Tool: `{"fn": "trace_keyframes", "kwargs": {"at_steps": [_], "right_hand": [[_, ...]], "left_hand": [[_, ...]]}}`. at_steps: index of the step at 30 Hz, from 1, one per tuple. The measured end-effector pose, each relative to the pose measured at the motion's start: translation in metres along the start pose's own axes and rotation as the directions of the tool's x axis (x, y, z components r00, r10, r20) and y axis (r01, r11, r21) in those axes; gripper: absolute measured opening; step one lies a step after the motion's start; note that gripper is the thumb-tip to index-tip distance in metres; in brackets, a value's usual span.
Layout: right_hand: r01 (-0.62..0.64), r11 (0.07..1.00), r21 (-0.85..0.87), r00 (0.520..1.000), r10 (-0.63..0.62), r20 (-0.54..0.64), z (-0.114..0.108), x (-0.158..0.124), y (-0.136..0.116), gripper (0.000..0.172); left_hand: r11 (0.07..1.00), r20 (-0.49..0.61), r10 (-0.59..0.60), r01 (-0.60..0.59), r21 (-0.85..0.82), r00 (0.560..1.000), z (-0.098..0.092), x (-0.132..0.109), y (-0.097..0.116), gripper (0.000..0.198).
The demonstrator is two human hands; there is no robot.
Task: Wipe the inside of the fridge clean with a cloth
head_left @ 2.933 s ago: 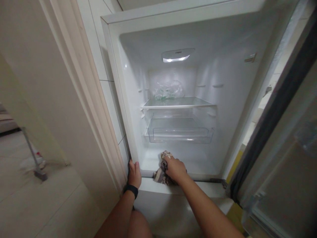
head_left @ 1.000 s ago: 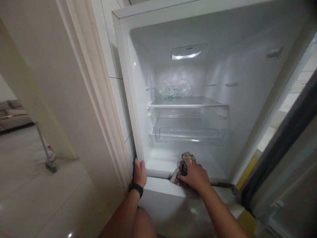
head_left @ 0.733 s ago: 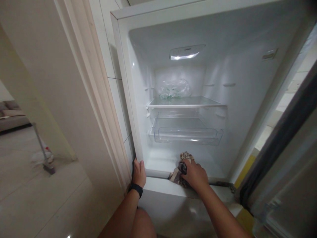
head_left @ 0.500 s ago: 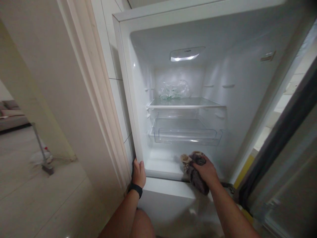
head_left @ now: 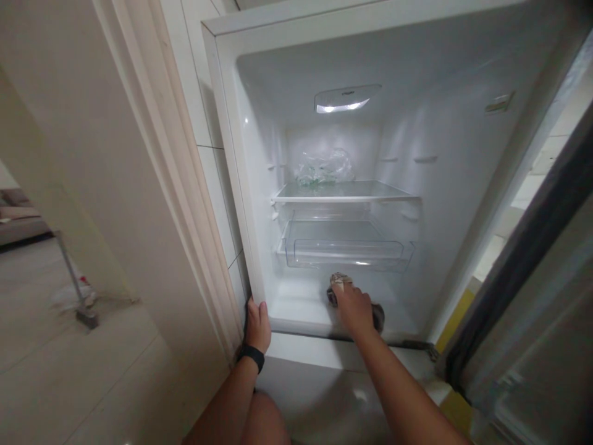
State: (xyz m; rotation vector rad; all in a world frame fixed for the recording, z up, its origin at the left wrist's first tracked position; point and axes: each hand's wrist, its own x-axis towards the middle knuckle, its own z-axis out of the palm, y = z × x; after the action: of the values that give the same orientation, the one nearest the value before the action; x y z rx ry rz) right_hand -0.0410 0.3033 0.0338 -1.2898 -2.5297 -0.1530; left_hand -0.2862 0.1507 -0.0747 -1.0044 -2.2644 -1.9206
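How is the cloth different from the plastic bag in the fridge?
The cloth is dark with cream patterned patches; the plastic bag is see-through with a bit of green. The cloth is gripped in the right hand, while the plastic bag lies on the upper shelf. The cloth is low, near the front of the fridge; the plastic bag is higher, towards the back. Both look crumpled.

Far left, a grey sofa sits at the edge, and here's the pale floor, faintly seamed, dimly lit — a long-handled broom standing on it beside a yellowish wall. Closer in, beige ribbed trim — then white wall tiles, thin dark joints between.
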Motion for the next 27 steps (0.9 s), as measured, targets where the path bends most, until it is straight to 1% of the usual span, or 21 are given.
{"fn": "trace_keyframes", "kwargs": {"at_steps": [1, 2, 5, 6, 7, 8, 10, 12, 13, 16, 20, 24, 27], "right_hand": [[0.021, 1.000, 0.019, 1.000, -0.022, 0.019, 0.001, 0.003, -0.005, 0.044], [0.043, 0.998, 0.039, 0.998, -0.044, 0.033, 0.002, 0.006, -0.008, 0.051], [0.071, 0.983, 0.171, 0.993, -0.085, 0.081, 0.001, 0.011, -0.011, 0.090], [0.058, 0.972, 0.230, 0.991, -0.084, 0.104, 0.001, 0.012, -0.010, 0.098], [0.042, 0.955, 0.295, 0.988, -0.083, 0.127, 0.001, 0.012, -0.008, 0.102], [0.029, 0.933, 0.359, 0.985, -0.087, 0.146, 0.001, 0.013, -0.005, 0.102], [0.028, 0.892, 0.451, 0.982, -0.108, 0.153, 0.003, 0.016, 0.001, 0.092], [0.041, 0.868, 0.495, 0.983, -0.123, 0.136, 0.008, 0.020, 0.005, 0.079], [0.040, 0.866, 0.498, 0.984, -0.120, 0.131, 0.010, 0.023, 0.007, 0.076], [0.038, 0.864, 0.502, 0.983, -0.122, 0.136, 0.019, 0.031, 0.006, 0.078], [0.092, 0.840, 0.535, 0.971, -0.194, 0.138, 0.027, 0.041, 0.001, 0.082], [0.145, 0.829, 0.541, 0.959, -0.252, 0.129, 0.032, 0.050, -0.009, 0.078], [0.186, 0.826, 0.531, 0.950, -0.289, 0.118, 0.035, 0.061, -0.024, 0.075]], "left_hand": [[1.000, 0.000, 0.000, 0.000, 0.001, 1.000, 0.000, 0.000, 0.000, 0.064], [1.000, 0.001, 0.000, 0.000, 0.001, 1.000, 0.000, 0.000, 0.000, 0.064], [1.000, 0.003, 0.002, -0.002, 0.001, 1.000, -0.001, -0.001, 0.000, 0.062], [1.000, 0.005, 0.003, -0.003, -0.001, 1.000, -0.001, -0.001, 0.001, 0.062], [1.000, 0.006, 0.003, -0.003, -0.002, 1.000, -0.001, -0.001, 0.001, 0.062], [1.000, 0.007, 0.004, -0.003, -0.003, 1.000, -0.002, -0.001, 0.002, 0.062], [1.000, 0.007, 0.003, -0.003, -0.005, 1.000, -0.002, -0.002, 0.002, 0.062], [1.000, 0.003, -0.001, 0.001, -0.003, 1.000, -0.001, -0.002, 0.002, 0.062], [1.000, 0.002, -0.003, 0.003, -0.002, 1.000, -0.001, -0.002, 0.002, 0.062], [1.000, 0.004, -0.007, 0.007, 0.004, 1.000, -0.001, -0.002, 0.002, 0.062], [1.000, 0.001, -0.016, 0.016, 0.007, 1.000, 0.000, -0.003, 0.003, 0.061], [1.000, 0.000, -0.031, 0.031, 0.004, 1.000, 0.000, -0.004, 0.005, 0.061], [0.999, 0.002, -0.041, 0.041, 0.004, 0.999, 0.000, -0.004, 0.006, 0.060]]}}
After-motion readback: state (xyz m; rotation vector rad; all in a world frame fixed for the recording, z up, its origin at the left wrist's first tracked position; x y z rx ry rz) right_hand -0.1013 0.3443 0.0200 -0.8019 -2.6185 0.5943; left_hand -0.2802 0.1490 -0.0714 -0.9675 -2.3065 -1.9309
